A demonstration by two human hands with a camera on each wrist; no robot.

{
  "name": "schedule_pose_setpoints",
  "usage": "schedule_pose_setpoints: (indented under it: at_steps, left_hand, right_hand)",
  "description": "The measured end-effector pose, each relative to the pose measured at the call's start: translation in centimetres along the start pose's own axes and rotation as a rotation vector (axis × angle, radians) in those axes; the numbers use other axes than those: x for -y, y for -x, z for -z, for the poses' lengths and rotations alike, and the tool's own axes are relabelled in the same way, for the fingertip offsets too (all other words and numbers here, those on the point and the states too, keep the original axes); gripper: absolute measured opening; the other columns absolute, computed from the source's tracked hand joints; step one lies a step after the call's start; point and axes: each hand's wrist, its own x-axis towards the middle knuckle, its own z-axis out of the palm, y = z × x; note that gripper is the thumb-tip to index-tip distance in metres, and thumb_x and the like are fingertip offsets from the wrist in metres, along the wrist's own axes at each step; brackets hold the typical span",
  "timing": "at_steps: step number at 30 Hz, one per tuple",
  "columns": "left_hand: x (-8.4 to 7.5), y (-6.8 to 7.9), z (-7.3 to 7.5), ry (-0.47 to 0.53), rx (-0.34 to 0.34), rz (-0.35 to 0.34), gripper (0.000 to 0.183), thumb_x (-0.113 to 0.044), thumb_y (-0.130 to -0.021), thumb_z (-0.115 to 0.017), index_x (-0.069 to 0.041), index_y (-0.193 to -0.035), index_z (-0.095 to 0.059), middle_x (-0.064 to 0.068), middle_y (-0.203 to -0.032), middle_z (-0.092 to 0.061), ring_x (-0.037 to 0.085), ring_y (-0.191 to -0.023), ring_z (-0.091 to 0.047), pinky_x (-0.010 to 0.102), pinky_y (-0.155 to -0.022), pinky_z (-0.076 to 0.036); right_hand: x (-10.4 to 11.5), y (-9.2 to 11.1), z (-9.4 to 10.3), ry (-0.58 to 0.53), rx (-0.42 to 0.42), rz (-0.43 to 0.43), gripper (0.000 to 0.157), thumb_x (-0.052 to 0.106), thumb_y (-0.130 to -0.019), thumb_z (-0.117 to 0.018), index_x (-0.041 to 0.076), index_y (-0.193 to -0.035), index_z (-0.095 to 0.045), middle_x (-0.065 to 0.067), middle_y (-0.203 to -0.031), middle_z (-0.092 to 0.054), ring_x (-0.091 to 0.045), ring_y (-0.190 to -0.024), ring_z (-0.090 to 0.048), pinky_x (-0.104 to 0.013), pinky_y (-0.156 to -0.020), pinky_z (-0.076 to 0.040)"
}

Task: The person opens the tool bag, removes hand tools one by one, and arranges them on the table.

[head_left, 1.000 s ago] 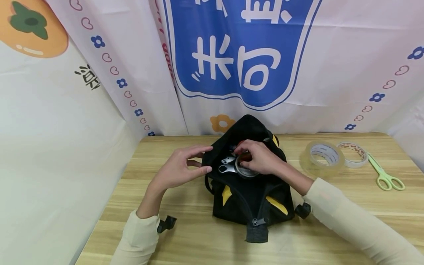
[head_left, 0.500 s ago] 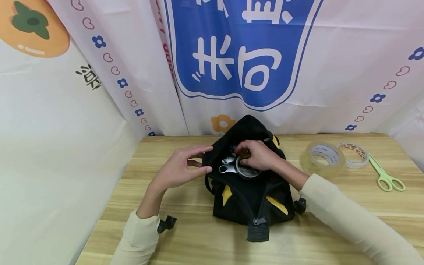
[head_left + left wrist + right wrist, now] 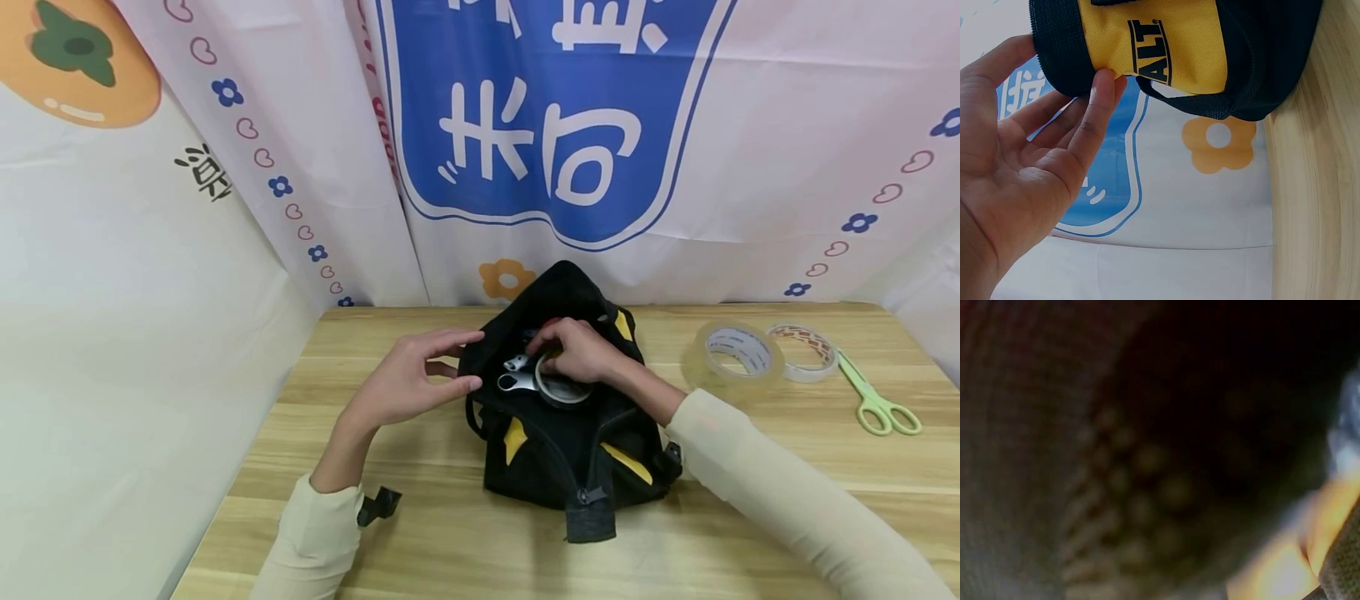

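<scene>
Two grips, head view: left grip (image 3: 408, 379) spread apart, touching the mouth of a black bag (image 3: 540, 475) on the wood surface (image 3: 435, 533). Right grip (image 3: 579, 350) inside, fingers bent at a tape roll (image 3: 567, 402); can't tell if clamped. Off right: green scissors (image 3: 868, 393). Left wrist: fingertips (image 3: 1104, 87) by yellow panel (image 3: 1194, 37). Right wrist: dark, blurred.

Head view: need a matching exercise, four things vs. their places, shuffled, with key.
Things
1. Pale green scissors
2. Wide clear tape roll
3. Bare left hand
4. Bare right hand

Places
A. Inside the open black-and-yellow fabric bag
B. Farthest right on the light wooden table
C. At the bag's left edge
D. Between bag and scissors

Pairs: 1-B, 2-D, 3-C, 4-A
</scene>
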Motion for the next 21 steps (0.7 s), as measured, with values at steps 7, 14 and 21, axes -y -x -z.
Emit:
schedule_pose_setpoints:
  at_steps: [7,14,21]
  left_hand:
    - [-0.03,0.02,0.05,-0.011,0.002,0.002,0.057,-0.018,-0.097,-0.082,-0.008,-0.150,-0.064,0.013,-0.154,-0.062,0.031,-0.124,-0.070,0.036,-0.098,-0.065]
    - [0.00,0.00,0.03,-0.018,0.004,0.006,0.057,-0.018,-0.097,-0.083,-0.009,-0.150,-0.063,0.012,-0.154,-0.063,0.031,-0.124,-0.071,0.035,-0.098,-0.065]
    - [-0.05,0.02,0.03,-0.010,0.001,-0.001,0.057,-0.018,-0.097,-0.083,-0.008,-0.149,-0.064,0.013,-0.152,-0.064,0.032,-0.125,-0.071,0.036,-0.098,-0.065]
  right_hand:
    - [-0.13,0.03,-0.18,0.035,0.011,-0.009,0.026,-0.006,-0.087,-0.079,0.009,-0.109,-0.084,-0.010,-0.121,-0.075,-0.032,-0.120,-0.067,-0.051,-0.106,-0.054]
    - [-0.14,0.21,-0.30,0.035,0.010,0.013,0.021,-0.003,-0.085,-0.084,0.012,-0.100,-0.085,-0.006,-0.111,-0.078,-0.027,-0.113,-0.070,-0.048,-0.102,-0.056]
    - [-0.01,0.38,-0.26,0.027,0.022,0.052,0.015,0.000,-0.087,-0.084,0.014,-0.095,-0.085,-0.003,-0.102,-0.078,-0.022,-0.102,-0.070,-0.040,-0.093,-0.057]
